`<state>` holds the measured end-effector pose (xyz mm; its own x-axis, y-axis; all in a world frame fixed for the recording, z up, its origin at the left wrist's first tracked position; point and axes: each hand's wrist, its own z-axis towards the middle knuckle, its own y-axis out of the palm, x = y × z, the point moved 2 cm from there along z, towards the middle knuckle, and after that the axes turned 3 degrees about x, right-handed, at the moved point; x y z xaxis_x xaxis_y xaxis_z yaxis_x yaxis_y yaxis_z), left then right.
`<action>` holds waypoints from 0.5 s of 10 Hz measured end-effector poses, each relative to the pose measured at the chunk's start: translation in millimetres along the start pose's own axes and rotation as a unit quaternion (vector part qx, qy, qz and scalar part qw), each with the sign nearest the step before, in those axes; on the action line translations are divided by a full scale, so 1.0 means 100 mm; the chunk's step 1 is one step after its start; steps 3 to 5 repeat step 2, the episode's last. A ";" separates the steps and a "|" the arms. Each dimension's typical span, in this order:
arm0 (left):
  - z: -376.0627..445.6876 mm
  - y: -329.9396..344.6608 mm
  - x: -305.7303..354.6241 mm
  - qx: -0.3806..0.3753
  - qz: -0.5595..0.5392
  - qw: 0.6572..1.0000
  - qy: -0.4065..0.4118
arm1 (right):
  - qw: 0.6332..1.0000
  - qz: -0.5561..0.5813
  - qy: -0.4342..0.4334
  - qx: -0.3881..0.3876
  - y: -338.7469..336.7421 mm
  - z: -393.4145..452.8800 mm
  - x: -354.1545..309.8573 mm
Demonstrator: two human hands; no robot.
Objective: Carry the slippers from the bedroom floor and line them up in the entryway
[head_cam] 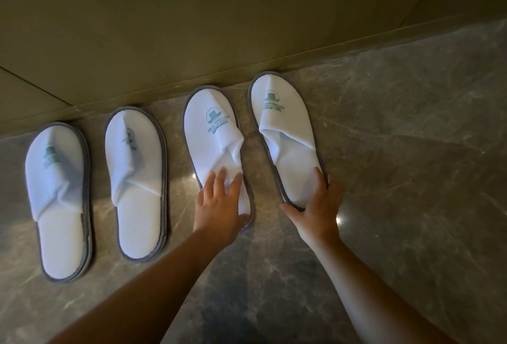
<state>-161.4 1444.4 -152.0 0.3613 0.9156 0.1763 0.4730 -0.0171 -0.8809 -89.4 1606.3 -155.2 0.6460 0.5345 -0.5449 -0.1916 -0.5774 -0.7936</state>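
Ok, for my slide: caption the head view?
Both hands set two white cloth slippers beside two more along the wall.

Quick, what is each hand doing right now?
Left hand: open, fingers spread flat on the third slipper.
Right hand: gripping the heel of the fourth slipper.

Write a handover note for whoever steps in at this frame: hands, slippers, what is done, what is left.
Left hand: open, resting flat on the heel end of the third slipper.
Right hand: wrapped around the heel of the fourth slipper, thumb on the insole.
Slippers: all four lie on the marble floor, toes at the wall. The first slipper and second slipper lie side by side, untouched.
Done: four slippers brought and set in a row.
Left: the right two sit higher in the view and tilted; probably straighten them to match the left pair, then let go.
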 end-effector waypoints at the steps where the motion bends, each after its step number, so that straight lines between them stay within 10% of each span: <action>1: -0.03 -0.18 0.07 -0.026 -0.021 0.999 0.004 | 0.999 -0.016 -0.031 0.006 -0.12 0.00 -0.14; 2: -0.19 -0.47 0.08 -0.045 -0.057 0.995 0.063 | 0.987 0.034 -0.156 -0.014 -0.40 -0.04 -0.26; 5: -0.19 -0.47 0.08 -0.045 -0.057 0.995 0.063 | 0.987 0.034 -0.156 -0.014 -0.40 -0.04 -0.26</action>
